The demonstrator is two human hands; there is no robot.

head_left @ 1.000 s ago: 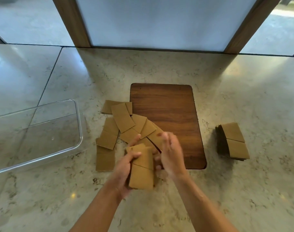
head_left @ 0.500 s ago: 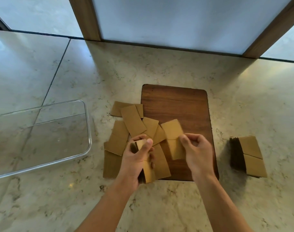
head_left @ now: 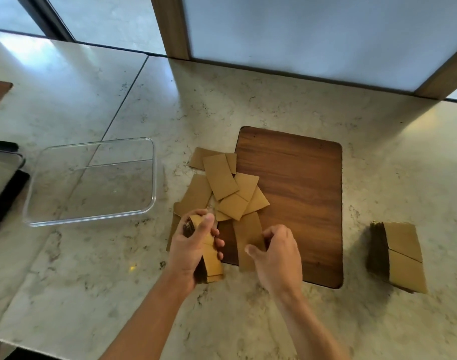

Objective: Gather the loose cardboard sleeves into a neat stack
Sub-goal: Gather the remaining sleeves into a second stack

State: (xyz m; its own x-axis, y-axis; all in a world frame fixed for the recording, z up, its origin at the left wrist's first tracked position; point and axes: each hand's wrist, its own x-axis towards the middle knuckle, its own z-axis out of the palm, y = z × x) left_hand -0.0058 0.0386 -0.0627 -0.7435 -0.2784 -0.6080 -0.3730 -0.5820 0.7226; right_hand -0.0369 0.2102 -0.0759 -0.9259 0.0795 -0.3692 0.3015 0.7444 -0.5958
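The left hand [head_left: 196, 245] is wrapped around a bundle of gathered sleeves [head_left: 210, 258]. The right hand [head_left: 276, 253] pinches the near end of a loose sleeve [head_left: 248, 237] at the wooden board's [head_left: 300, 193] 7 o'clock corner. More sleeves [head_left: 222, 178] lie scattered toward 11 o'clock. They look light, thin and bendable, probably best lifted by an edge.

On the worktop [head_left: 248, 100] a board [head_left: 300, 190] lies in the middle. Loose sleeves [head_left: 222, 188] overlap across its left edge, partly on the board, partly on the worktop. A tub [head_left: 149, 178] sits well to the left, a stack of sleeves [head_left: 401, 253] to the right of the board. Before the loose sleeves, the left hand [head_left: 191, 248] holds a bundle [head_left: 211, 263]; the right hand [head_left: 279, 255] is on one sleeve [head_left: 248, 235] at the board's near left corner.
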